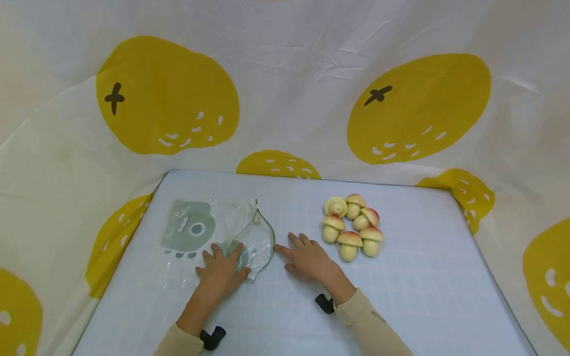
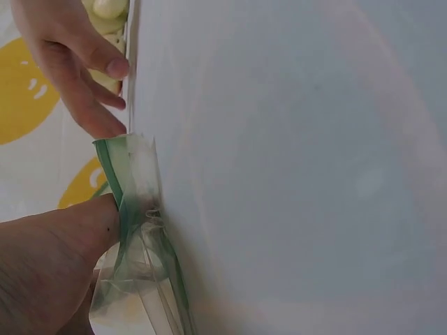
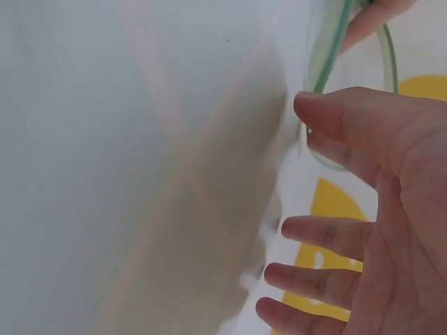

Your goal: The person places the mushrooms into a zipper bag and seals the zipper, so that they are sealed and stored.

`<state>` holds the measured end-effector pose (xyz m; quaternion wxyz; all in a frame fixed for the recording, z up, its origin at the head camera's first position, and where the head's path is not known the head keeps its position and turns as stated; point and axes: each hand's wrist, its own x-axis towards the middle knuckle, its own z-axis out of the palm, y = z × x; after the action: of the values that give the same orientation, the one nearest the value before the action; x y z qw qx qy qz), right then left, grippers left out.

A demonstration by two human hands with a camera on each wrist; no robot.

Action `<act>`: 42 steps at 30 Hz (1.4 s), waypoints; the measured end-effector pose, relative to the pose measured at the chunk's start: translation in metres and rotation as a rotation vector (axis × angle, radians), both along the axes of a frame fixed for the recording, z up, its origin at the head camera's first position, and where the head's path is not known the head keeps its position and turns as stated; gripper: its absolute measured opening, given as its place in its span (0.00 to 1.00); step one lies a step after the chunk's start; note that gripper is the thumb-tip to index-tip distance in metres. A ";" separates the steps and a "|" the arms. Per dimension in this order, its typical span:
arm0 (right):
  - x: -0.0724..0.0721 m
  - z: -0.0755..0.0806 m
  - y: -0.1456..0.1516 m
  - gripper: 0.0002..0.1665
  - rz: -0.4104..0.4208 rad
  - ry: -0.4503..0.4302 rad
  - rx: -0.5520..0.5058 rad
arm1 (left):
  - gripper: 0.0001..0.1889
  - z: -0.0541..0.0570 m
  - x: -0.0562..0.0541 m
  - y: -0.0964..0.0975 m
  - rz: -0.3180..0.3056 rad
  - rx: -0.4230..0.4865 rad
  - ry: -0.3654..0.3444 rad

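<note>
A clear zip bag (image 1: 189, 227) with a pale green cartoon animal print lies on the table, its green-edged mouth (image 1: 274, 232) gaping toward the right. Spread fingers of my left hand (image 1: 220, 272) rest on the bag near that mouth; in the left wrist view the thumb is at the green rim (image 2: 112, 171). My right hand (image 1: 310, 260) is just right of the bag, fingers spread, with the index fingertip at the rim. In the right wrist view nothing lies in the right palm (image 3: 412, 202). Several toy mushrooms (image 1: 350, 239) stand or lie in a ring beyond the right hand.
A pale checked cloth covers the table (image 1: 427, 288). White fabric with yellow fruit prints (image 1: 292, 105) hangs behind and along both sides of it. Black wrist mounts (image 1: 212, 338) stick out beside both forearms.
</note>
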<state>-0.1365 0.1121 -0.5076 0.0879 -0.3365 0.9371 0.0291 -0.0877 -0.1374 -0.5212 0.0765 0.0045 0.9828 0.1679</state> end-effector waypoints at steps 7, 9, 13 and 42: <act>0.003 0.010 0.009 0.35 0.019 0.043 -0.185 | 0.38 0.000 0.000 0.000 0.008 -0.011 -0.026; 0.004 0.015 0.013 0.35 0.027 0.076 -0.237 | 0.38 0.001 0.000 0.001 0.007 -0.018 -0.024; 0.006 0.026 0.021 0.36 0.031 0.126 -0.328 | 0.38 0.002 0.000 0.001 0.002 -0.018 -0.012; -0.006 0.045 0.129 0.32 -0.098 0.171 -0.928 | 0.37 0.003 0.001 0.000 0.003 -0.015 -0.014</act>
<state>-0.1423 0.2407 -0.4623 -0.1480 -0.2919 0.8698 -0.3692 -0.0866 -0.1372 -0.5184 0.0832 0.0014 0.9835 0.1604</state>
